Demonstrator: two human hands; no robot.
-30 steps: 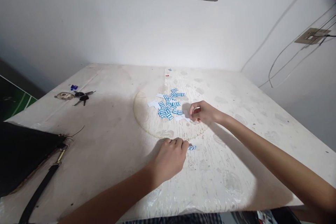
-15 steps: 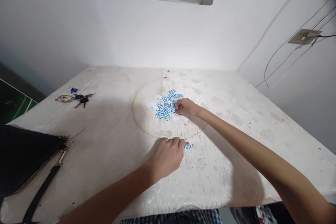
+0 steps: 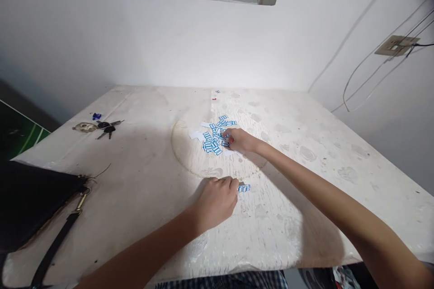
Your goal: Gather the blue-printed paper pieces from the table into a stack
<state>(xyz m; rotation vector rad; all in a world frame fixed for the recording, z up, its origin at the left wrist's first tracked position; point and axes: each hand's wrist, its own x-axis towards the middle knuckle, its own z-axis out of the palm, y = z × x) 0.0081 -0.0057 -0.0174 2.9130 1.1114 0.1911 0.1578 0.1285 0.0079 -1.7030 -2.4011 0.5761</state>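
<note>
The right hand (image 3: pixel 239 140) curls at the right edge of the piled blue-marked slips (image 3: pixel 212 141) on the bench (image 3: pixel 145 176), its grip unclear; apart from it, the left hand (image 3: pixel 219 203) rests, fingers bent, beside a strip (image 3: pixel 244 188), perhaps steadying it, any hold hidden.

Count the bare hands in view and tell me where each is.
2: the right hand at the right side of the paper pile, the left hand nearer the camera, beside a blue-marked strip. No other seems hidden.
</note>
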